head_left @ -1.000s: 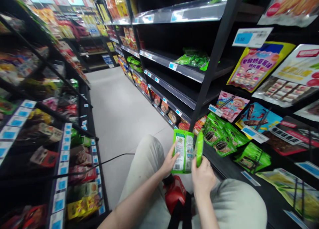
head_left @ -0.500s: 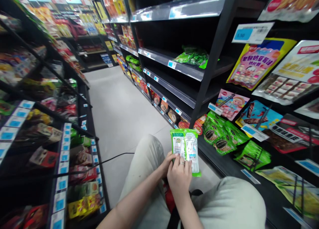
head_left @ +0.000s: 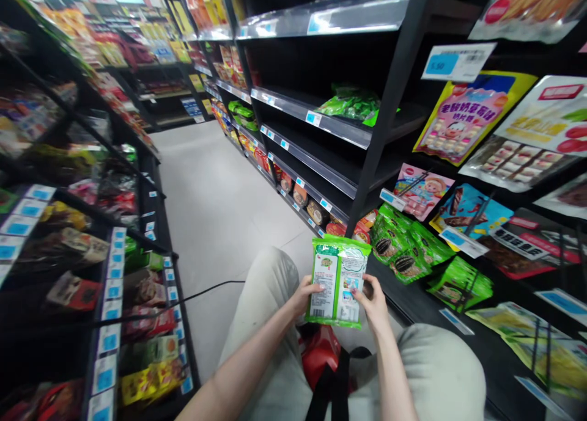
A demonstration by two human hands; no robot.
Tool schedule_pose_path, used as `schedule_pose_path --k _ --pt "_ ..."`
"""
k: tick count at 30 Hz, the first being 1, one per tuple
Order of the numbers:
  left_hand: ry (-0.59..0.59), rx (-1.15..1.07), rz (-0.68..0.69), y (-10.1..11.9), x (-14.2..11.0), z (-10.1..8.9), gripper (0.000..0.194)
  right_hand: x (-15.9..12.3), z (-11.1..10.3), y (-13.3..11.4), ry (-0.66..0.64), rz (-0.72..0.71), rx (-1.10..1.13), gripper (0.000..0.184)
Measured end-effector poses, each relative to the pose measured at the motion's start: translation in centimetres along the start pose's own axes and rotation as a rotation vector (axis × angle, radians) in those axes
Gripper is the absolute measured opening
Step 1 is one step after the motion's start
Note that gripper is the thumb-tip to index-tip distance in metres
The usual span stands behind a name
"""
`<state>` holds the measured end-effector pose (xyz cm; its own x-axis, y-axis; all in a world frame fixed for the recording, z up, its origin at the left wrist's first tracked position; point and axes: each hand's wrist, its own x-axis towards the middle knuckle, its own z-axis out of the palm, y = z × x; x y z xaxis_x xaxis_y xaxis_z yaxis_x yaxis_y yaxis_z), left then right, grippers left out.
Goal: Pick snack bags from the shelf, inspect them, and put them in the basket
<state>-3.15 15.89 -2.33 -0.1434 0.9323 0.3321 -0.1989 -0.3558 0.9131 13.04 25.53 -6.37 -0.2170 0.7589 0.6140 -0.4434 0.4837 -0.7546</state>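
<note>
Between my hands is a green and white snack bag (head_left: 338,280), its printed back with a barcode turned up toward me. My left hand (head_left: 308,296) grips its left edge, thumb on the front. On the opposite edge my right hand (head_left: 372,299) is closed, thumb pressed to the print and fingers behind. The bag hangs above my lap, between my knees. Similar green bags (head_left: 406,244) lie to the right on the low shelf, with a further green stack (head_left: 462,283) beside them.
A red bag with black straps (head_left: 321,354) sits in my lap. On the right, snack packs hang on hooks, such as a pink and yellow pouch (head_left: 472,118). Black shelving (head_left: 316,112) runs ahead. A left rack (head_left: 110,323) holds packets; a black cable (head_left: 206,291) crosses the aisle.
My right hand has moved from the middle of the snack bag to its right edge. The bag now faces me more squarely, held from both sides.
</note>
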Motion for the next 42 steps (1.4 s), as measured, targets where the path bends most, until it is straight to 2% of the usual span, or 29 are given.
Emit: schedule_pose_path --k 5,13,19,24,26,28,31,34,36,39,42 --pt "-0.025 0.032 0.018 -0.1 0.1 -0.5 0.031 0.0 0.1 1.1 0.024 -0.026 0.018 0.030" --pt "-0.010 0.074 0.044 0.5 -0.2 -0.1 0.032 0.2 0.0 1.3 0.007 0.012 0.090 0.027" --pt "0.035 0.121 0.094 0.6 -0.1 0.5 0.035 -0.2 0.6 0.2 -0.005 0.033 0.115 0.029" --pt "0.119 0.162 0.165 0.2 1.0 0.0 0.052 -0.2 0.1 -0.8 0.141 -0.017 -0.022 0.029" --pt "0.141 0.181 0.172 0.2 1.2 -0.2 0.057 -0.2 -0.2 -1.7 0.156 0.023 0.031 0.028" --pt "0.114 0.196 0.146 0.2 1.0 -0.2 0.055 -0.6 -0.6 -2.9 0.165 0.054 0.124 0.026" --pt "0.086 0.226 0.077 0.3 0.5 0.0 0.058 -1.7 -1.5 -5.3 0.214 0.034 0.166 0.024" --pt "0.126 0.276 0.016 0.4 0.2 0.6 0.064 -4.1 -3.5 -8.4 0.261 0.026 0.230 0.023" --pt "0.179 0.292 0.003 0.6 0.1 1.3 0.064 -6.9 -5.4 -10.6 0.316 -0.003 0.266 0.026" --pt "0.218 0.363 -0.012 0.7 -0.4 2.4 0.060 -13.1 -9.0 -13.8 0.411 -0.098 0.234 0.031" --pt "0.216 0.430 -0.011 0.7 -1.0 3.4 0.056 -21.0 -12.6 -16.4 0.561 -0.186 0.105 0.035"
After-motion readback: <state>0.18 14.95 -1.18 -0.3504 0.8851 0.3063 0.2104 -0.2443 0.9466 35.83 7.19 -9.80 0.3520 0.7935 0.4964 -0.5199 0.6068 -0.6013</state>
